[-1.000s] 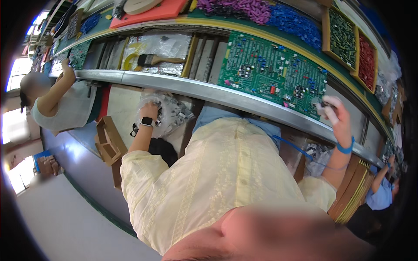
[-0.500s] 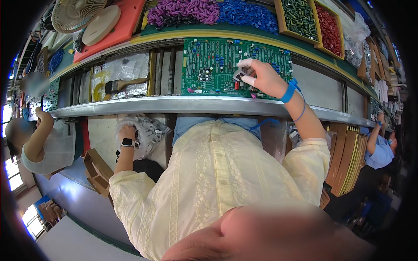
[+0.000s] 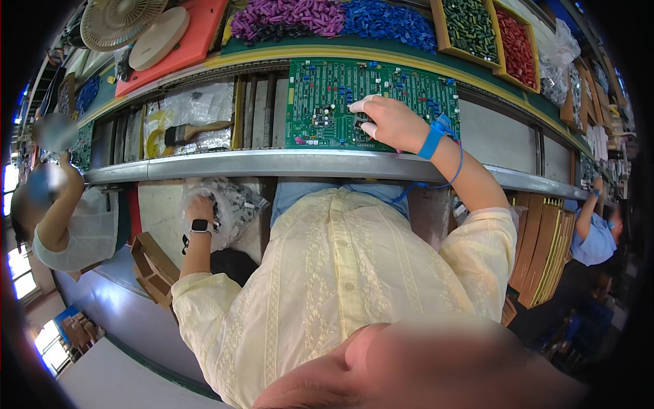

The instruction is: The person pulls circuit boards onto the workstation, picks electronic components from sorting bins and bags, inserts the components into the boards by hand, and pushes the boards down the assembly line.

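Co-worker, left (image 3: pixel 88 228): far left of the circuit board (image 3: pixel 313 88), one arm raised.
Brush (image 3: pixel 194 132): left of the board, lying on clear plastic.
Left hand (image 3: pixel 199 206): near side of the board, off to its left, in the mouth of a clear bag (image 3: pixel 235 213) of grey parts. Fingers hidden; cannot tell if grasping or loose. No clear move over the last half second.
Purple parts (image 3: pixel 289 19): loose heap beyond the board; blue parts (image 3: pixel 388 26) heaped just right of them.
Component (image 3: pixel 359 124): small, dark, at the board's near half, a bit left of its middle, between right thumb and forefinger.
Right hand (image 3: pixel 392 123): over the board, white covers on thumb and forefinger, both bent around the component; cannot tell if pinching or just letting go.
Change: right hand has shifted left over the board, and the piece now sits lower in view. Reads as down at board level rather than carried; contact unclear.
Wrist strap (image 3: pixel 433 141): blue, on the right wrist, at the board's right near edge.
Red parts (image 3: pixel 516 48): in a tray, beyond the board to its right.
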Tool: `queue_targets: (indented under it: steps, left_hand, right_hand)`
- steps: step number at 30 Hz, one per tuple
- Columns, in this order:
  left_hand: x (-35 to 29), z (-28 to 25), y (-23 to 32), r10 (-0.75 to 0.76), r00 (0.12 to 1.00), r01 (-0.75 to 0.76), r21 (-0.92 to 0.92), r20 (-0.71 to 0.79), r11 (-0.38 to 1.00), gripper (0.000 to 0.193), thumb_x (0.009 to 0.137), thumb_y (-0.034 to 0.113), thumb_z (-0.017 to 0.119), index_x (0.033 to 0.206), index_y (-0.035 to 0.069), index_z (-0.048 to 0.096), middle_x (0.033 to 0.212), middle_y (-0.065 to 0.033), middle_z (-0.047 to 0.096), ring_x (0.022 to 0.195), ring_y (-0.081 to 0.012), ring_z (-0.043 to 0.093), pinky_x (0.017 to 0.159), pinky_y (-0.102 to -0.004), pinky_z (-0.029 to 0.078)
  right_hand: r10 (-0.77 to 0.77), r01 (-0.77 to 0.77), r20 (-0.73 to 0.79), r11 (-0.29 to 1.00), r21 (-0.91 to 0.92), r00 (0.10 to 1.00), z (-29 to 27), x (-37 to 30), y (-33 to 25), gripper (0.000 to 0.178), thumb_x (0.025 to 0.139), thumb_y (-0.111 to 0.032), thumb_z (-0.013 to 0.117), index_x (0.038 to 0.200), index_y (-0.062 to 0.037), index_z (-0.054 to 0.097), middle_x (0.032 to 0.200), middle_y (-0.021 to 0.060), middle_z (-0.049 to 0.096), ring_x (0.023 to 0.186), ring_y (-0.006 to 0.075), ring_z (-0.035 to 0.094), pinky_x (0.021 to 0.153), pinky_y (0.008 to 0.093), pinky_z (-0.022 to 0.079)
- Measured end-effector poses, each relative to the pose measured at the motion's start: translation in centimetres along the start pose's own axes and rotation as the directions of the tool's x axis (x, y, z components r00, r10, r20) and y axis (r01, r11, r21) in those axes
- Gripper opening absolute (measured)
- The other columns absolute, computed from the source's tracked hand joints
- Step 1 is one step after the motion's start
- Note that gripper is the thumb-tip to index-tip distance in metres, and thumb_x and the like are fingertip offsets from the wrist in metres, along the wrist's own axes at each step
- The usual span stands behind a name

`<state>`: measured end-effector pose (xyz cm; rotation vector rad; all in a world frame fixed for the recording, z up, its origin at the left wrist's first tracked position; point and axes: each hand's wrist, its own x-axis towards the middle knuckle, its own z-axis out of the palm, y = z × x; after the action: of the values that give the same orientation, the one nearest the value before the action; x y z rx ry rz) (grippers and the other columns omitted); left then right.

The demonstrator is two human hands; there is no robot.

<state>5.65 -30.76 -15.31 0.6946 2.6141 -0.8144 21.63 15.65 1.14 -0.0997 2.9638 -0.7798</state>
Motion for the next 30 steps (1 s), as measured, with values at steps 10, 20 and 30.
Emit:
queue_targets:
  steps: [10, 20, 30]
  left_hand:
    - [-4.2, -5.7, -1.8, 0.024, 0.999, -0.018, -0.149, 0.039, 0.989, 0.015, 0.084, 0.012, 0.044, 0.090, 0.005, 0.055, 0.088, -0.0160, 0.062, 0.080, -0.0304, 0.064, 0.068, -0.0396, 0.052]
    - [-4.7, -9.0, -6.7, 0.122, 0.983, -0.176, -0.537, -0.133, 0.825, 0.014, 0.069, 0.007, 0.058, 0.081, -0.001, 0.059, 0.082, -0.0229, 0.061, 0.078, -0.0396, 0.058, 0.069, -0.0465, 0.048]
    - [-2.7, -21.8, -0.9, 0.154, 0.854, -0.508, -0.860, -0.496, 0.047, 0.030, 0.073, 0.002, 0.066, 0.103, 0.004, 0.062, 0.081, -0.0032, 0.056, 0.074, -0.0114, 0.054, 0.066, -0.0244, 0.044]
  right_hand:
    - [-0.093, 0.093, -0.003, 0.996, -0.013, 0.996, -0.1, 0.2, 0.0, 0.031, 0.076, -0.006, 0.058, 0.106, -0.0036, 0.056, 0.104, 0.0137, 0.057, 0.094, 0.0313, 0.056, 0.082, 0.0378, 0.046]
    - [-0.167, 0.165, -0.011, 0.983, -0.074, 0.986, 0.3, 0.2, 0.2, 0.031, 0.076, -0.006, 0.059, 0.106, -0.0034, 0.056, 0.103, 0.0126, 0.058, 0.095, 0.0306, 0.055, 0.083, 0.0383, 0.045]
    - [-0.108, 0.101, -0.079, 0.991, -0.089, 0.991, 0.3, -0.9, -0.4, 0.038, 0.075, -0.005, 0.061, 0.112, -0.0057, 0.055, 0.108, 0.0114, 0.056, 0.096, 0.0302, 0.053, 0.085, 0.0376, 0.044]
